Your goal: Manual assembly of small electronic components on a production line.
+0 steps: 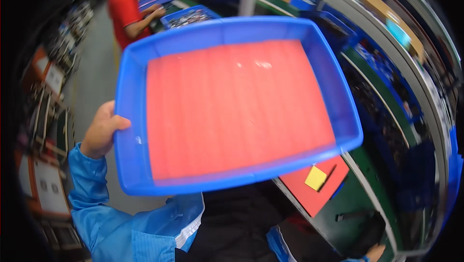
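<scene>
Left hand [101,131] gripped the left rim of a blue tray [129,117], thumb hooked over the edge, fingers hidden underneath. Tray was held up in the air, close to the camera, tilted, filling most of the view. A red ribbed mat [237,109] lined its bottom; nothing else lay in it. Right hand [374,252] showed only at the lower edge, low by the green desk [357,199]; grip could not be told. A red sheet [314,189] with a yellow square [315,178] on it lay on the desk below the tray. A person in a red shirt [126,13] worked at blue trays further off.
</scene>
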A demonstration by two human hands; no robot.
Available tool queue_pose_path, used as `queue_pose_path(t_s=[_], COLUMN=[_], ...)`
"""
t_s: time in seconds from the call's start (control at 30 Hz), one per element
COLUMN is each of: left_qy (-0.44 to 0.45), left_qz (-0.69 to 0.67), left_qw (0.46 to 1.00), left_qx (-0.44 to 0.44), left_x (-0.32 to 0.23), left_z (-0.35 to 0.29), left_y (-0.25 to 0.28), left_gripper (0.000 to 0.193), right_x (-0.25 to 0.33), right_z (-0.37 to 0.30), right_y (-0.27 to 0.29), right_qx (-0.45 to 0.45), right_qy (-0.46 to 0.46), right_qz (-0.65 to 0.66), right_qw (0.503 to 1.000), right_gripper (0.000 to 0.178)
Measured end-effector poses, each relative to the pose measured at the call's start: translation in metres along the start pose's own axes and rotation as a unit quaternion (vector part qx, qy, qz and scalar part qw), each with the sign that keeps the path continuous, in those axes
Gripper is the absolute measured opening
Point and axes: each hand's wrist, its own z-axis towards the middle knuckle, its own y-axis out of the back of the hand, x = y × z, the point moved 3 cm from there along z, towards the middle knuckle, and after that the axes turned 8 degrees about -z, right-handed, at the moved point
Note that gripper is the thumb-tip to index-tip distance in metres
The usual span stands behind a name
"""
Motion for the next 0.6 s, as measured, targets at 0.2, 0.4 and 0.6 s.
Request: queue_pose_path(t_s=[0.2, 0.4, 0.6], left_qy=[-0.061, -0.017, 0.080], left_qz=[-0.013, -0.046, -0.055], left_qw=[0.971, 0.940, 0.898], left_qx=[-0.229, -0.336, -0.430], left_x=[0.068, 0.196, 0.292], left_z=[-0.172, -0.222, -0.265], left_y=[0.115, 0.209, 0.299], left_gripper=[0.046, 0.044, 0.029], right_x=[-0.073, -0.149, -0.089], right_z=[-0.025, -0.003, -0.052], right_y=[-0.039, -0.103, -0.011], right_qx=[-0.021, -0.007, -0.238], right_qy=[0.089, 0.010, 0.068], right_qz=[0.017, -0.021, -0.083], right_qw=[0.996, 1.000, 0.965], right_gripper=[0.040, 0.040, 0.042])
